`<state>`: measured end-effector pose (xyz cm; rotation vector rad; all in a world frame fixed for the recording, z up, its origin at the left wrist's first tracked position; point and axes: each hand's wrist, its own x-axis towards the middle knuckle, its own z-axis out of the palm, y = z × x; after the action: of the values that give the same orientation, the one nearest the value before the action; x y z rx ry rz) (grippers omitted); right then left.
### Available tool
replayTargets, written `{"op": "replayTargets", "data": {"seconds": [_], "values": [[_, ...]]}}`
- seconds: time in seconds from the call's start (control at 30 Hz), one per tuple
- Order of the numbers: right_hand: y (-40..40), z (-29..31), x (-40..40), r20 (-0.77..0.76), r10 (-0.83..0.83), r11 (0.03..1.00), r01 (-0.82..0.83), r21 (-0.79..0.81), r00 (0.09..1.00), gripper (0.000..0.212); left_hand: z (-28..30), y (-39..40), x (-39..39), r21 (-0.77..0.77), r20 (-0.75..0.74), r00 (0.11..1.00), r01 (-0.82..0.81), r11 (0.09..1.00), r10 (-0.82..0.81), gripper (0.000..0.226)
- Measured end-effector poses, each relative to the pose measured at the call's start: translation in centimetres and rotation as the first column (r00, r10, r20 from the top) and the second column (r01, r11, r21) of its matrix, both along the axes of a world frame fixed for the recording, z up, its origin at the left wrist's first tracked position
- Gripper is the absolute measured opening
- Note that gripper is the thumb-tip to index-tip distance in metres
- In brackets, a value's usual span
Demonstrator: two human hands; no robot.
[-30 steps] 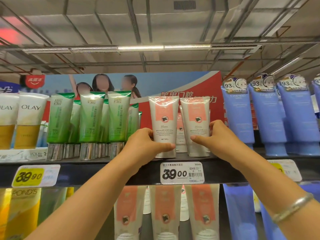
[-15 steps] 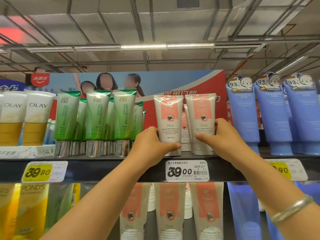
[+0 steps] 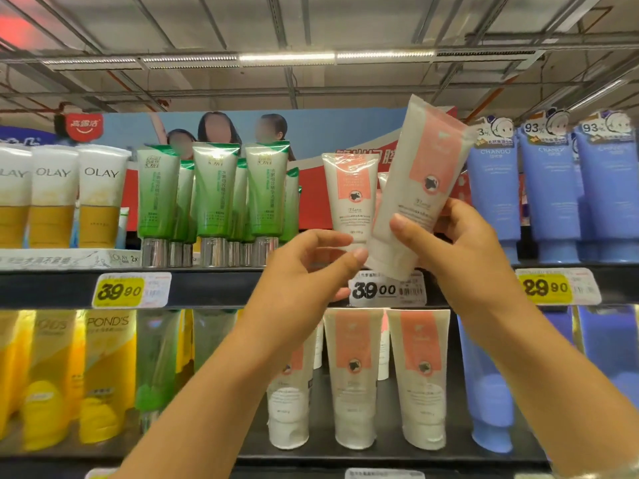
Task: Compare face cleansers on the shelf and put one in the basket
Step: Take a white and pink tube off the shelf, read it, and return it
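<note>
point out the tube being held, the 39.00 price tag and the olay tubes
held pink-and-white tube (image 3: 423, 188): head view, on its pink label.
39.00 price tag (image 3: 375, 290): head view, on the printed digits.
olay tubes (image 3: 101, 195): head view, on the front of the rightmost one.

Right hand (image 3: 460, 250) in grip, raised

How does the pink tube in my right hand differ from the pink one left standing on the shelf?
The held tube is lifted and tilted, gripped by the right hand; the shelf tube stands upright on its cap, untouched. The held tube looks larger, being nearer the camera. Both share the white body and pink label.
</note>
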<state>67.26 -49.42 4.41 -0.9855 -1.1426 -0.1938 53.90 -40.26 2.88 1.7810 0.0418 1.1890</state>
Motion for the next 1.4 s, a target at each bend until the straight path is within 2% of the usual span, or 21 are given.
{"op": "replayTargets", "data": {"seconds": [0.07, 0.17, 0.33, 0.5, 0.67, 0.93, 1.1, 1.23, 1.33, 1.4], "values": [[-0.3, -1.5, -1.4, -0.022, 0.037, 0.999, -0.037, -0.024, 0.999, 0.056, -2.0, -0.4, -0.8, -0.055, 0.017, 0.999, 0.033, 0.998, -0.032, 0.030], [-0.5, -4.3, -3.1, -0.072, 0.068, 0.996, -0.072, -0.052, 0.995, 0.051, -5.1, -0.6, -2.1, -0.163, 0.043, 0.994, 0.103, 0.981, -0.097, 0.039], [-0.5, -9.1, -6.1, -0.208, 0.161, 0.979, -0.182, -0.089, 0.965, 0.050, -10.1, -1.2, -4.1, -0.356, 0.015, 0.978, 0.202, 0.913, -0.210, 0.045], [-0.6, -13.6, -9.2, -0.351, 0.193, 0.959, -0.252, -0.129, 0.916, 0.055, -14.3, -2.5, -6.4, -0.545, 0.032, 0.947, 0.284, 0.789, -0.318, 0.046], [-0.9, -17.6, -12.3, -0.473, 0.187, 0.956, -0.271, -0.115, 0.861, 0.056, -17.8, -3.7, -9.5, -0.702, 0.120, 0.917, 0.350, 0.620, -0.381, 0.043], [-2.0, -22.4, -17.9, -0.594, 0.119, 0.945, -0.275, -0.178, 0.796, 0.060, -22.1, -5.0, -14.6, -0.822, 0.134, 0.910, 0.323, 0.469, -0.393, 0.048], [-2.8, -24.4, -20.8, -0.638, 0.076, 0.930, -0.285, -0.232, 0.766, 0.060, -24.2, -5.3, -17.3, -0.874, 0.194, 0.890, 0.348, 0.339, -0.412, 0.055], [-3.9, -25.7, -21.7, -0.674, 0.028, 0.928, -0.270, -0.258, 0.739, 0.049, -25.6, -5.4, -18.7, -0.898, 0.215, 0.878, 0.350, 0.267, -0.428, 0.045], [-4.5, -26.3, -21.7, -0.744, 0.091, 0.923, -0.336, -0.186, 0.662, 0.034, -26.2, -5.6, -19.3, -0.910, 0.202, 0.864, 0.339, 0.238, -0.461, 0.034], [-4.6, -26.6, -21.7, -0.768, 0.122, 0.918, -0.366, -0.154, 0.629, 0.035, -26.4, -5.7, -19.6, -0.917, 0.185, 0.856, 0.327, 0.228, -0.482, 0.031]]}}
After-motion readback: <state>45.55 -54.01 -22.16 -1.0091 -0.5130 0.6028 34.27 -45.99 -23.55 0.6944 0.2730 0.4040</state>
